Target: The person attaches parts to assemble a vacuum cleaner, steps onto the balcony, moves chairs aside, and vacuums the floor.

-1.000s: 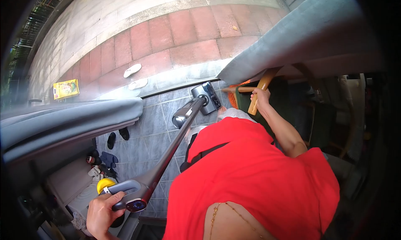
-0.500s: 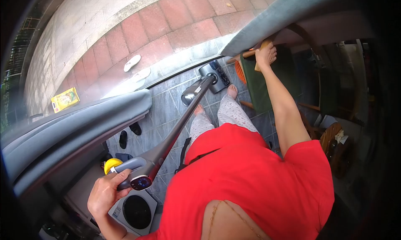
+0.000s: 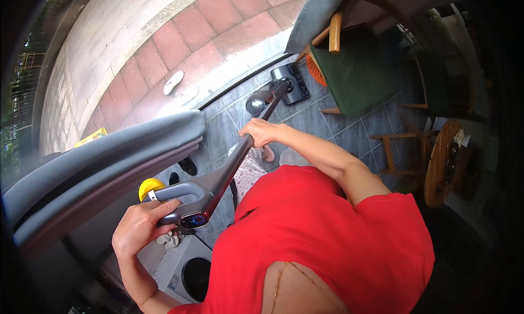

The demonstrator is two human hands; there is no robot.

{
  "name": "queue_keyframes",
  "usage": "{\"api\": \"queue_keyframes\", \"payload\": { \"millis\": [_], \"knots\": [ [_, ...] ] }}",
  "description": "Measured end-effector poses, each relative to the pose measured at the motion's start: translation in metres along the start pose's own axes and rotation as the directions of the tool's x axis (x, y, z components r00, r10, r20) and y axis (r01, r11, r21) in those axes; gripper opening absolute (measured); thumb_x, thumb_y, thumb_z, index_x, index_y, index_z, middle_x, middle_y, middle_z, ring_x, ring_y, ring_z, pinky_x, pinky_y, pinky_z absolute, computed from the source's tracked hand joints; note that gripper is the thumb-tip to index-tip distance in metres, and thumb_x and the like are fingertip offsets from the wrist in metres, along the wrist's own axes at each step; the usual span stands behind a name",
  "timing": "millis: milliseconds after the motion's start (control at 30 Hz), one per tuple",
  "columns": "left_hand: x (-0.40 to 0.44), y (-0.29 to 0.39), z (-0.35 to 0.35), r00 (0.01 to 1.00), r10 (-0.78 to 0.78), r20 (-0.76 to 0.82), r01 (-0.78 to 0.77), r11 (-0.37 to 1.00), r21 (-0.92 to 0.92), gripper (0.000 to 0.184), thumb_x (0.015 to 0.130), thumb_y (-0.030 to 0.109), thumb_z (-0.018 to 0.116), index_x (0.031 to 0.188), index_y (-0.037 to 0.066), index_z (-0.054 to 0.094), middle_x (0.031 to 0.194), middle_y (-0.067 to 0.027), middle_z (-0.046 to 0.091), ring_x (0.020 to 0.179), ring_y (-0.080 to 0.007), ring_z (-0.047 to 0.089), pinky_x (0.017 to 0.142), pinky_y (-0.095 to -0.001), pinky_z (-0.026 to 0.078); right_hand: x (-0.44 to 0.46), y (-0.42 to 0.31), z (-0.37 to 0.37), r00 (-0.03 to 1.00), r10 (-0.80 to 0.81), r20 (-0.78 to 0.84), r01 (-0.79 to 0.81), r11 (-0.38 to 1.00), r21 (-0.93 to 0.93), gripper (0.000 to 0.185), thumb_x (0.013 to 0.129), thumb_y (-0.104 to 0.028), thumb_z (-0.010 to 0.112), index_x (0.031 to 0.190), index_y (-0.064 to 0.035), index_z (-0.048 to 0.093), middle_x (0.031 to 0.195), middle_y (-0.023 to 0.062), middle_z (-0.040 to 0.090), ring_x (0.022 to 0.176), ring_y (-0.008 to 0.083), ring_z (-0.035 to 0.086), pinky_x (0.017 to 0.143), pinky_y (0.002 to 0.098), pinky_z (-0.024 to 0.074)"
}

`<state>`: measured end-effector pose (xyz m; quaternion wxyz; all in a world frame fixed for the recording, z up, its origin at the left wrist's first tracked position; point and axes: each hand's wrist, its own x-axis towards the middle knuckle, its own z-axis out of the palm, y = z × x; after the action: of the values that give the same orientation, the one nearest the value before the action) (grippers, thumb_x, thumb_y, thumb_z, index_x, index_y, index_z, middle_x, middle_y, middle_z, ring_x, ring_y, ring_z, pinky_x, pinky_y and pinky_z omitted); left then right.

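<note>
My left hand (image 3: 143,225) is wrapped round the handle of a dark grey floor cleaner (image 3: 215,178), beside its round lit display. Further up the same cleaner, my right hand (image 3: 261,132) grips the tube. The cleaner's head (image 3: 291,83) rests on the grey tiled floor just inside the door track. A yellow round object (image 3: 151,188) sits at the handle's far side. To the right of the cleaner head is a chair with a green seat (image 3: 357,68) and a wooden armrest (image 3: 335,33).
Grey curtains (image 3: 109,164) hang at the left and upper right. White shoes (image 3: 173,82) lie outside by the door track (image 3: 240,83). Dark shoes (image 3: 188,166) are near the left curtain. A round wooden table (image 3: 441,164) stands right, a white appliance (image 3: 188,265) lower left.
My right hand has let go of the chair's wooden armrest and taken hold of the cleaner's tube. The view has shifted, showing more of the chair and the table on the right.
</note>
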<state>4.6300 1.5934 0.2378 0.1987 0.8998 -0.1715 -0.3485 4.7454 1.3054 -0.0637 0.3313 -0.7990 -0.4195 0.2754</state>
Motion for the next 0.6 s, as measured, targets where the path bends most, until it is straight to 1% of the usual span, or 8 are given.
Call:
{"api": "queue_keyframes", "payload": {
  "millis": [100,167,267,400,467,533,567,600],
  "knots": [
    [0.002,-0.023,0.003,0.985,0.170,0.031,-0.171,0.984,0.046,0.049,0.067,0.012,0.068,0.114,0.012,0.053,0.074,-0.0122,0.056,0.064,-0.0331,0.055,0.058,-0.0390,0.043,-0.002,-0.007,0.005,0.996,0.054,-0.067,-0.054,0.999,-0.003,0.017,0.056,-0.011,0.059,0.072,-0.0046,0.056,0.063,0.0182,0.056,0.067,0.0373,0.056,0.059,0.0433,0.0427],
    [-0.001,-0.050,0.008,0.975,0.218,0.045,-0.221,0.973,0.062,0.049,0.069,0.016,0.067,0.115,0.014,0.052,0.075,-0.0117,0.056,0.065,-0.0331,0.054,0.057,-0.0390,0.042,0.006,-0.012,0.018,0.996,0.087,-0.016,-0.087,0.996,-0.010,0.017,0.056,-0.008,0.057,0.073,-0.0041,0.056,0.065,0.0184,0.057,0.068,0.0374,0.056,0.060,0.0436,0.0425],
    [-0.006,-0.111,0.020,0.951,0.305,0.053,-0.307,0.950,0.058,0.050,0.068,0.016,0.068,0.116,0.015,0.052,0.073,-0.0113,0.054,0.064,-0.0327,0.054,0.056,-0.0396,0.041,0.029,-0.020,0.055,0.983,0.161,-0.088,-0.164,0.986,-0.024,0.020,0.055,-0.005,0.055,0.075,-0.0041,0.057,0.066,0.0187,0.057,0.071,0.0372,0.057,0.062,0.0434,0.0429],
    [-0.018,-0.176,0.036,0.938,0.339,0.075,-0.343,0.938,0.052,0.053,0.066,0.012,0.067,0.116,0.015,0.051,0.076,-0.0120,0.055,0.067,-0.0323,0.054,0.056,-0.0398,0.041,0.059,-0.028,0.104,0.971,0.148,-0.190,-0.167,0.982,-0.084,0.026,0.054,-0.004,0.057,0.080,-0.0041,0.059,0.069,0.0175,0.058,0.073,0.0366,0.057,0.063,0.0423,0.0436],
    [-0.034,-0.189,0.043,0.927,0.366,0.077,-0.371,0.925,0.077,0.055,0.065,0.011,0.067,0.117,0.015,0.050,0.076,-0.0117,0.055,0.069,-0.0318,0.055,0.058,-0.0401,0.041,0.064,-0.039,0.118,0.969,0.154,-0.193,-0.174,0.980,-0.094,0.027,0.054,-0.006,0.059,0.081,-0.0039,0.059,0.069,0.0171,0.058,0.073,0.0363,0.057,0.064,0.0420,0.0436],
    [-0.047,-0.200,0.039,0.933,0.353,0.072,-0.358,0.932,0.061,0.055,0.063,0.012,0.068,0.115,0.015,0.052,0.074,-0.0110,0.055,0.067,-0.0303,0.055,0.057,-0.0390,0.042,0.073,-0.056,0.129,0.964,0.182,-0.194,-0.190,0.981,-0.025,0.029,0.054,-0.006,0.060,0.083,-0.0037,0.059,0.071,0.0174,0.059,0.075,0.0359,0.058,0.064,0.0418,0.0437],
    [-0.054,-0.204,0.035,0.933,0.354,0.072,-0.358,0.932,0.061,0.055,0.063,0.012,0.068,0.115,0.015,0.052,0.074,-0.0110,0.055,0.067,-0.0303,0.055,0.057,-0.0390,0.042,0.080,-0.065,0.132,0.974,0.167,-0.153,-0.170,0.986,-0.003,0.032,0.054,-0.006,0.060,0.086,-0.0038,0.060,0.073,0.0182,0.059,0.077,0.0354,0.058,0.065,0.0413,0.0441],
    [-0.063,-0.211,0.034,0.933,0.358,0.040,-0.360,0.931,0.068,0.054,0.061,0.013,0.069,0.113,0.016,0.054,0.071,-0.0102,0.054,0.065,-0.0296,0.055,0.055,-0.0384,0.042,0.088,-0.073,0.137,0.974,0.168,-0.150,-0.171,0.985,-0.005,0.032,0.054,-0.006,0.060,0.086,-0.0038,0.060,0.073,0.0182,0.059,0.077,0.0354,0.058,0.065,0.0413,0.0441]
  ]
}}
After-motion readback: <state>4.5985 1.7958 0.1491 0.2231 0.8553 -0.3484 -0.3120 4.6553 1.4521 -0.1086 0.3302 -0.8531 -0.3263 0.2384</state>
